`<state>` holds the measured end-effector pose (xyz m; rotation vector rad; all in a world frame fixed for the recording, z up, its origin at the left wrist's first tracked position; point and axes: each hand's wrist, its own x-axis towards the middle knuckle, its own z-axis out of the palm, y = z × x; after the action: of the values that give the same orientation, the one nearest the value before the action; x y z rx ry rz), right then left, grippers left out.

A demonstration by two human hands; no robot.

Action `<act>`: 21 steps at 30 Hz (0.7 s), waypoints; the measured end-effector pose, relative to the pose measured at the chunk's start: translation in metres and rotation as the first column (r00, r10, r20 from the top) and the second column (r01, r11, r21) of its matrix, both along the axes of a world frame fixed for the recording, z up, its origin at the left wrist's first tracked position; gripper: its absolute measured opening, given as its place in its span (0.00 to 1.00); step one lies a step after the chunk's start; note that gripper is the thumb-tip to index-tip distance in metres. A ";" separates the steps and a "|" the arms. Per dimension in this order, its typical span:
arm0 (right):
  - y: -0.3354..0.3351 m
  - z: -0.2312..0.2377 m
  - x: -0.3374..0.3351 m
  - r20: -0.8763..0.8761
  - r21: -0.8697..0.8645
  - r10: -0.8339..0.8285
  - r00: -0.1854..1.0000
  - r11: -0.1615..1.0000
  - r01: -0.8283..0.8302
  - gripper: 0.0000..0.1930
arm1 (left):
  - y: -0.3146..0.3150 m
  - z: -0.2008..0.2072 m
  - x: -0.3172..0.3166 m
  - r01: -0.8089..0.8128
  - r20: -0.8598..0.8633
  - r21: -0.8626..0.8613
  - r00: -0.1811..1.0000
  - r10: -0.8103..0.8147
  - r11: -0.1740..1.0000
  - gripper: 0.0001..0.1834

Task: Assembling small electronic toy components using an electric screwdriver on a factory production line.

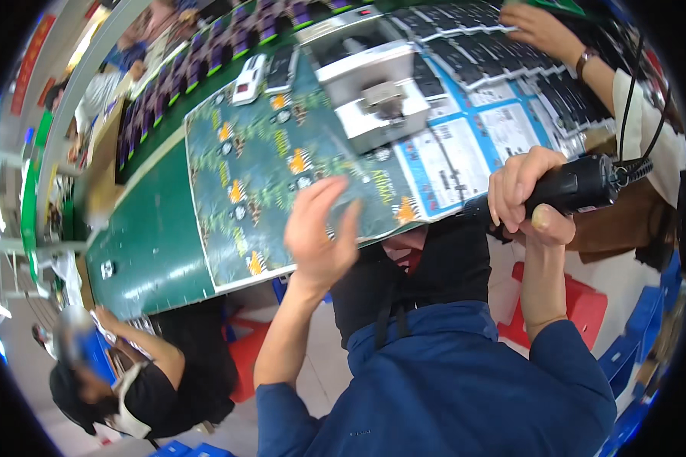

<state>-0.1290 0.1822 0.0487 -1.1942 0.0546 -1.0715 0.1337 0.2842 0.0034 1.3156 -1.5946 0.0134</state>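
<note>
My right hand (527,190) wraps around a black electric screwdriver (579,186), which lies sideways with its thin tip toward the left and a coiled cord at its right end. Over the front part of a patterned mat (270,198), my left hand (320,232) is raised with thumb and fingers apart, holding nothing and slightly blurred. Beyond it stands a white box-like fixture (373,76) with a small metal block (383,99) on its front. White printed sheets (453,156) with blue borders lie between the fixture and the screwdriver.
Rows of dark flat parts (465,49) fill the back right, where a co-worker's hand (545,34) reaches in. A white device (249,79) and a black one (282,70) lie left of the fixture. Purple-black parts (183,72) line the back. Another person (129,373) sits at left. A red stool (579,308) is nearby.
</note>
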 end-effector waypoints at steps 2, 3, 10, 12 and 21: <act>0.003 0.004 -0.025 0.052 -0.006 -0.033 0.998 0.999 0.033 0.15 | -0.056 0.017 -0.053 0.213 -0.059 0.031 0.976 -0.211 0.977 0.14; 0.003 0.007 -0.034 0.085 -0.010 -0.026 0.996 1.000 0.027 0.15 | -0.085 0.021 -0.076 0.236 -0.025 0.020 0.971 -0.236 0.971 0.13; -0.002 0.008 -0.089 0.052 -0.088 -0.130 0.990 0.987 0.134 0.16 | -0.258 0.021 -0.160 -0.242 0.566 0.366 0.824 -0.008 0.898 0.21; -0.004 0.009 -0.099 0.055 -0.103 -0.121 0.991 0.987 0.126 0.17 | -0.274 0.016 -0.158 -0.409 0.691 0.408 0.722 0.016 0.816 0.30; -0.023 0.003 -0.119 0.051 -0.098 -0.106 0.993 0.989 0.110 0.19 | -0.290 0.011 -0.157 -0.506 0.706 0.463 0.707 0.042 0.728 0.51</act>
<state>-0.2476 0.1593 0.0514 -1.2686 0.0305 -1.2079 -0.0232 -0.0058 0.0140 2.3011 -2.0511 0.1730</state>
